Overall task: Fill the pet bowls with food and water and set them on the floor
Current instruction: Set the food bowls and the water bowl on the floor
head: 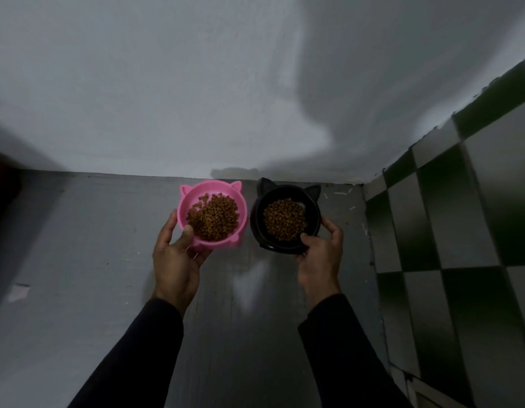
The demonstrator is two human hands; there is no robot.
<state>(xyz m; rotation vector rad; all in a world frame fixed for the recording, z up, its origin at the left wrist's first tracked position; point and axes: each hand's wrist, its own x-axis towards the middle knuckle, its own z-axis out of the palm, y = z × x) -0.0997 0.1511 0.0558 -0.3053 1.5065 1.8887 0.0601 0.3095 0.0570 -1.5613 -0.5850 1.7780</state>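
head view: two cat-ear bowls of dry food, one in each hand, by the wall.
left hand (177,256) grips the pink bowl (211,214) at its near rim, thumb inside; right hand (321,254) grips the black bowl (285,217) the same way. both full of kibble (214,219), over the grey floor (78,260); can't tell if they touch it. checkered tiles (461,231) at right.
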